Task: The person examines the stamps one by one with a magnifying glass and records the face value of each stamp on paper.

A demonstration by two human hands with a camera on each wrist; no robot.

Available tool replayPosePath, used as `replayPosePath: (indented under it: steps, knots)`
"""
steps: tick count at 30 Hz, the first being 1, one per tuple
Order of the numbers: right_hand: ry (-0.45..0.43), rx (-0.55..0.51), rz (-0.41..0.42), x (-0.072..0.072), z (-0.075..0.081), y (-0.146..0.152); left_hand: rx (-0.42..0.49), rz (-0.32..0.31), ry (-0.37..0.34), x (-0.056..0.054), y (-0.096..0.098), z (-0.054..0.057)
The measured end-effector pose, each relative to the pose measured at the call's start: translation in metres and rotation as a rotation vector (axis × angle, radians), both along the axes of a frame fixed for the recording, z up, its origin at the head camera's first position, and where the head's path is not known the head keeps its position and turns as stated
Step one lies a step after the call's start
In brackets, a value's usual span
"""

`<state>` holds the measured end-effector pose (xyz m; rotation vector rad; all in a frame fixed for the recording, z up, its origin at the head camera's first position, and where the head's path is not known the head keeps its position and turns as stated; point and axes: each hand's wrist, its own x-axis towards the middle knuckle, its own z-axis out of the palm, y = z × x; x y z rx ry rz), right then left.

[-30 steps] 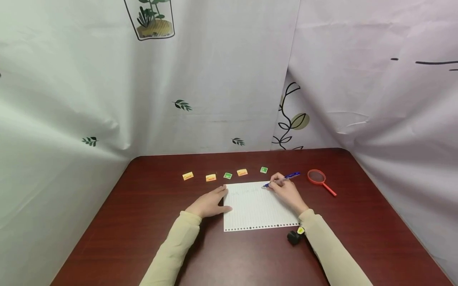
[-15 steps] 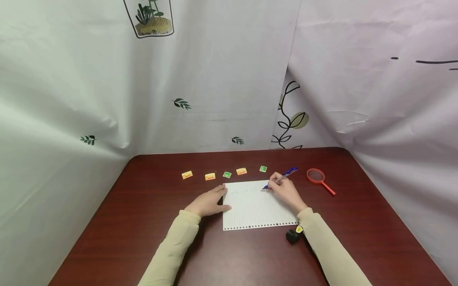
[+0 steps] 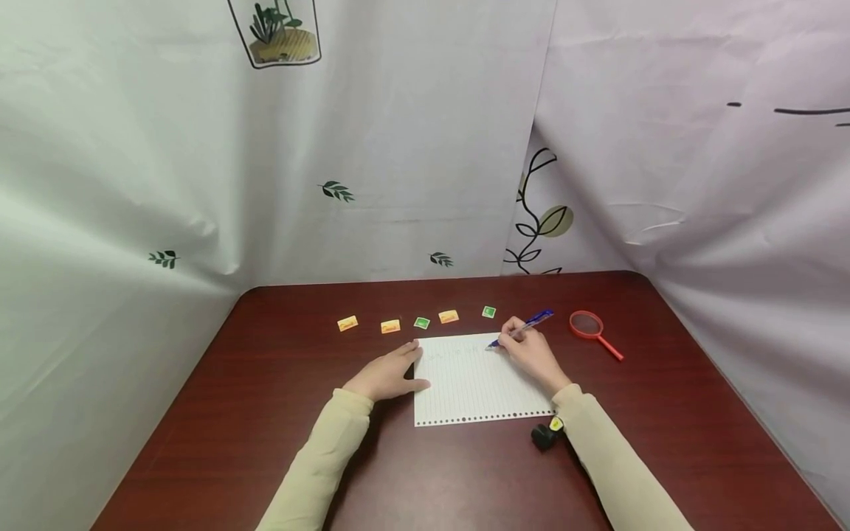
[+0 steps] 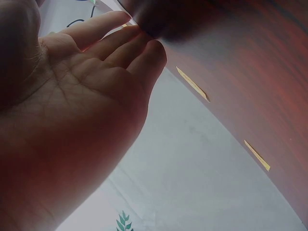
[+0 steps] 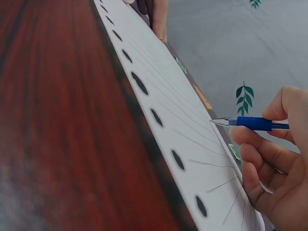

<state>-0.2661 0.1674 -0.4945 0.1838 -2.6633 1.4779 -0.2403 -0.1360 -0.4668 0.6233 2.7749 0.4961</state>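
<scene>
A lined sheet of paper (image 3: pixel 474 391) with punched holes along its near edge lies on the table, bearing faint writing near its far edge. My right hand (image 3: pixel 533 358) pinches a blue pen (image 3: pixel 539 318), its tip at the paper's upper part. In the right wrist view the pen (image 5: pixel 255 123) sits between thumb and forefinger, the other fingers curled beneath. At the paper's left edge rests my left hand (image 3: pixel 387 375), fingers extended and thumb on the sheet. The left wrist view shows that hand's palm (image 4: pixel 82 91) with fingers fairly straight.
Beyond the paper lie several small cards, among them an orange one (image 3: pixel 347 323) and a green one (image 3: pixel 488 312). A red magnifying glass (image 3: pixel 587 324) is to the right. Beside the right sleeve sits a small black object (image 3: pixel 543 436) with a yellow part. A white printed curtain (image 3: pixel 398 147) hangs behind the table.
The pen tip and right hand have shifted slightly over the upper part of the paper. My left hand stays put. The whole view has drifted a little.
</scene>
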Motion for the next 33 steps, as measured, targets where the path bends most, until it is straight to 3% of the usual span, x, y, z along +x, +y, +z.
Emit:
replayPosePath:
  steps: [33]
  knots:
    - [0.0, -0.047, -0.024, 0.0001, 0.0009, 0.0007, 0.006, -0.006, -0.002, -0.0018, -0.0007, -0.0013]
